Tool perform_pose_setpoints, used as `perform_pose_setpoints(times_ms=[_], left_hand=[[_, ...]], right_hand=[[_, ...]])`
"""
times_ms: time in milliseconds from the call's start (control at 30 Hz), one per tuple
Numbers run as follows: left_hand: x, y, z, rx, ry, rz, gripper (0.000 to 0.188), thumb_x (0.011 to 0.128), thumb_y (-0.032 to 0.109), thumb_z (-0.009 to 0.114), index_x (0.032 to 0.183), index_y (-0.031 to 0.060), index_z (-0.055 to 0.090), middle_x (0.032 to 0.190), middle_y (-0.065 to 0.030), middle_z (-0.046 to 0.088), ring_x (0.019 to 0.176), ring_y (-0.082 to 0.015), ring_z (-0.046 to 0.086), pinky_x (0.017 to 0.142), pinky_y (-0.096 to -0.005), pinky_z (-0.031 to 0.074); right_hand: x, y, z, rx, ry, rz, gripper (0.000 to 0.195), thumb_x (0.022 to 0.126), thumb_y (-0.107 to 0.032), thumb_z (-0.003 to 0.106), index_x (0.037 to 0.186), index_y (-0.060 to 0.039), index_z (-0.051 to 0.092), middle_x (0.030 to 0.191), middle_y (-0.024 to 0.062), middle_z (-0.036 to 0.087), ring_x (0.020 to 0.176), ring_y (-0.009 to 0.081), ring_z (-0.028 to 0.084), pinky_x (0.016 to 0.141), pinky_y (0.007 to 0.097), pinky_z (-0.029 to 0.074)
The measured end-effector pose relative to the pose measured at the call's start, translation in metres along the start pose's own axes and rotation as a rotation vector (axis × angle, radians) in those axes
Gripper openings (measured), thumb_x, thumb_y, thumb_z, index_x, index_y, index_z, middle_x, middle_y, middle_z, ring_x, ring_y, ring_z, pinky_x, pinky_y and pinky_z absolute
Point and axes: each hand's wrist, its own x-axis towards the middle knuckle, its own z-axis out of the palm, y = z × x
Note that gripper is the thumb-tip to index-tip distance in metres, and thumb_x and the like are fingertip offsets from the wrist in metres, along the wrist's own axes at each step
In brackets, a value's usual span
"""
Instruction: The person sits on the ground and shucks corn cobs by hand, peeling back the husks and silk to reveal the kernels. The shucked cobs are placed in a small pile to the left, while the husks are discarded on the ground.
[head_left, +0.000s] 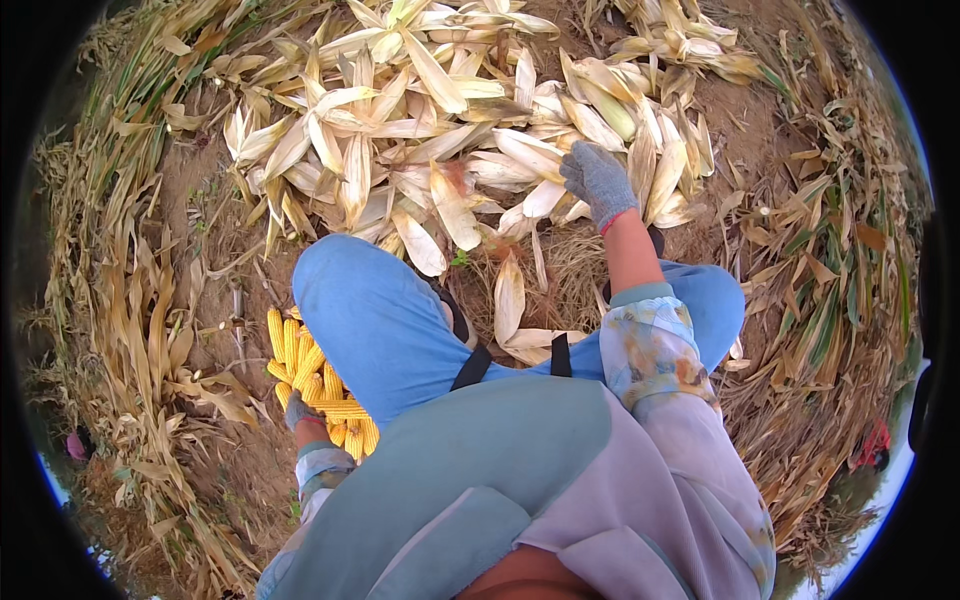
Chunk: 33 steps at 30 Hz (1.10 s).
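Note:
My left hand, in a grey knit glove, is low at the left beside my thigh. It holds one end of a bare yellow ear of corn, which lies crosswise over a heap of husked ears. My right hand, gloved the same way, reaches forward onto a pile of corn in dry husks. Its bent fingers meet the end of a pale husk-covered ear; whether they grip it is hidden from above.
My bent knees in blue trousers flank a patch of dry straw with loose husks. Flattened dry corn stalks line the left and right over brown soil. A red item lies at the far right edge.

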Motion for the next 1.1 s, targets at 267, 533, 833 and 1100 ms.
perform_pose_setpoints(times_ms=[267,533,833,1100], left_hand=[[-0.278,0.275,0.125,-0.766,-1.110,0.683,0.032,0.099,0.021,0.049,0.116,-0.0004,0.067,0.121,-0.0203,0.066,0.115,-0.0326,0.063,0.106,-0.0473,0.048],[-0.473,0.254,0.304,-0.734,-1.748,0.369,0.028,0.097,0.020,0.055,0.108,-0.0042,0.066,0.117,-0.0237,0.066,0.110,-0.0357,0.063,0.104,-0.0509,0.047],[-0.476,0.254,0.351,-0.537,-1.724,0.464,0.028,0.098,0.020,0.054,0.115,-0.0004,0.065,0.114,-0.0181,0.068,0.105,-0.0307,0.066,0.098,-0.0468,0.051],[-0.469,0.237,0.374,-0.483,-1.801,0.341,0.039,0.099,0.026,0.053,0.126,-0.0019,0.058,0.125,-0.0219,0.061,0.112,-0.0339,0.062,0.100,-0.0490,0.050]], right_hand=[[0.033,0.102,0.019,-0.135,-0.115,0.317,0.037,0.097,-0.038,0.058,0.119,-0.0075,0.058,0.101,0.0048,0.065,0.082,0.0165,0.063,0.069,0.0307,0.052],[0.087,0.184,0.035,-0.647,-0.231,0.176,0.045,0.090,-0.039,0.058,0.110,0.0000,0.067,0.101,0.0196,0.070,0.098,0.0280,0.067,0.086,0.0395,0.051],[0.158,0.145,0.068,-1.437,-0.183,-0.347,0.041,0.091,-0.028,0.055,0.127,-0.0084,0.057,0.125,0.0185,0.061,0.117,0.0346,0.058,0.099,0.0459,0.046],[0.203,0.169,0.076,-1.769,0.002,-0.551,0.039,0.086,-0.019,0.056,0.125,-0.0173,0.058,0.126,0.0088,0.058,0.125,0.0273,0.051,0.104,0.0518,0.035]])
